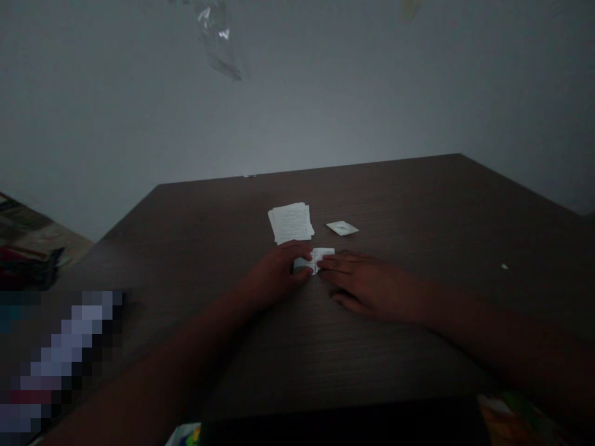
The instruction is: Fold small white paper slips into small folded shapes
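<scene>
A small folded piece of white printed paper (322,253) lies on the dark wooden table. My left hand (277,271) curls round its left end, with thumb and index finger pressed on the paper and a gap between them. My right hand (367,282) lies flat from the other side, its outstretched fingertips on the right part of the paper. Just beyond the left hand is a loose stack of white printed sheets (292,223). A folded white diamond-shaped paper (343,228) rests to the right of that stack.
The table (409,204) reaches back to a pale wall (325,93), where a clear plastic bag (218,40) hangs. A tiny white scrap (504,266) lies at the right. On the left side a pixelated, blurred object (60,353) cannot be made out.
</scene>
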Demonstrator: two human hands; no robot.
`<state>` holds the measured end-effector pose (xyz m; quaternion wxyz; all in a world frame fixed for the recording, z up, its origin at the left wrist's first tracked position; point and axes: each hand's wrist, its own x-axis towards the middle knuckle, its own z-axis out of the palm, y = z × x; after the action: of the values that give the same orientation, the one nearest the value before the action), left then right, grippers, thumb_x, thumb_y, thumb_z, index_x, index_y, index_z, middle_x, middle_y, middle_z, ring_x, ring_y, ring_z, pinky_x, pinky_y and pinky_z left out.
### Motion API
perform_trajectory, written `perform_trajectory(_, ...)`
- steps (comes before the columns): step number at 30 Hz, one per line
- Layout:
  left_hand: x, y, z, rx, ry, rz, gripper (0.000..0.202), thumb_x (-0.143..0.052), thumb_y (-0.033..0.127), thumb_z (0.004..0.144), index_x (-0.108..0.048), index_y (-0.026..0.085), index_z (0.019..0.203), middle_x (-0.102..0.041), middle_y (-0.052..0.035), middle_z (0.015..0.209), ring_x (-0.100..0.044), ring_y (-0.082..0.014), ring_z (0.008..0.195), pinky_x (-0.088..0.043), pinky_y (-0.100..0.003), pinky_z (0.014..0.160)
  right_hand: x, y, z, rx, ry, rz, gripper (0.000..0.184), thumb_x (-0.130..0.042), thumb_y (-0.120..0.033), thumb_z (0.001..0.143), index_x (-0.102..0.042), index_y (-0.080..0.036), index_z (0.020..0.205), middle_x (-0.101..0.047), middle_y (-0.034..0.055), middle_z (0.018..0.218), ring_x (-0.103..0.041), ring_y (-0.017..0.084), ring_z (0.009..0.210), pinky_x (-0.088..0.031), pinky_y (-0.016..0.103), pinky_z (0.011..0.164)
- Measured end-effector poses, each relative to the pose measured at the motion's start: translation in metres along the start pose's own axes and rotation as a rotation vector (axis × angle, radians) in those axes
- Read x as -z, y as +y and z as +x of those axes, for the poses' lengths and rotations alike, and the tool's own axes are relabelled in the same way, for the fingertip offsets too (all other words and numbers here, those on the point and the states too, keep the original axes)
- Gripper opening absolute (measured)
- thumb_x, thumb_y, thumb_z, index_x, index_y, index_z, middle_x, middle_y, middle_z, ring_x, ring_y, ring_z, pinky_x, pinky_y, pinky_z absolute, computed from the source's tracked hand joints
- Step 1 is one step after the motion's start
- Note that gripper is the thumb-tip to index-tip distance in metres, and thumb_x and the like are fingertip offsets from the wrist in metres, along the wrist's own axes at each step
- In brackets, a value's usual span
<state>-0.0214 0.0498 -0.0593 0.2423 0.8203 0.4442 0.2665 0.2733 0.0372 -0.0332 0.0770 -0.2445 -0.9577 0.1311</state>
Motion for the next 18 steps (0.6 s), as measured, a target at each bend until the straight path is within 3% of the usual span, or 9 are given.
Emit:
perform_trajectory(7, 0.0007, 0.0044, 0.0002, 0.015, -0.004, 0.017, 0.02, -0.086, 0.026, 0.103, -0.086, 0.026, 0.124, -0.088, -0.0132, 0.158, -0.08, -0.0373, 0.155, -0.059, -0.062, 0.143, -0.0012, -0.0027, -0.0014, -0.017, 0.034, -0.006, 0.045, -0.075, -0.031, 0.121, -0.081, -0.016, 0.164, -0.073, 0.0242, 0.18, -0.07, 0.041, 0.17, -0.054, 0.065, 0.146)
perform_trajectory(10, 0.0002, 0.0056, 0.0003, 0.013, -0.002, 0.013, 0.02, -0.086, 0.025, 0.103, -0.086, 0.026, 0.123, -0.088, -0.0129, 0.158, -0.08, -0.0373, 0.156, -0.059, -0.061, 0.143, -0.0026, -0.0026, -0.0015, -0.038, 0.017, 0.016, 0.051, -0.076, -0.037, 0.122, -0.078, -0.018, 0.169, -0.069, 0.0243, 0.184, -0.068, 0.043, 0.172, -0.052, 0.068, 0.147)
perform_trajectory(13, -0.0006, 0.0051, 0.0001, -0.002, 0.007, 0.011, 0.02, -0.086, 0.024, 0.103, -0.086, 0.027, 0.123, -0.088, -0.0121, 0.157, -0.081, -0.0363, 0.153, -0.06, -0.061, 0.142, -0.003, -0.0032, -0.0008, -0.056, -0.02, 0.01, 0.059, -0.072, -0.043, 0.124, -0.073, -0.013, 0.175, -0.063, 0.0279, 0.188, -0.064, 0.045, 0.175, -0.05, 0.07, 0.148)
perform_trajectory(18, -0.002, 0.0016, -0.0004, -0.011, 0.009, 0.02, 0.02, -0.086, 0.024, 0.103, -0.086, 0.027, 0.123, -0.089, -0.0131, 0.156, -0.081, -0.0361, 0.153, -0.06, -0.062, 0.141, -0.0048, -0.004, 0.0001, -0.051, -0.016, -0.004, 0.064, -0.069, -0.048, 0.125, -0.069, -0.014, 0.179, -0.063, 0.0259, 0.189, -0.061, 0.041, 0.178, -0.046, 0.065, 0.151)
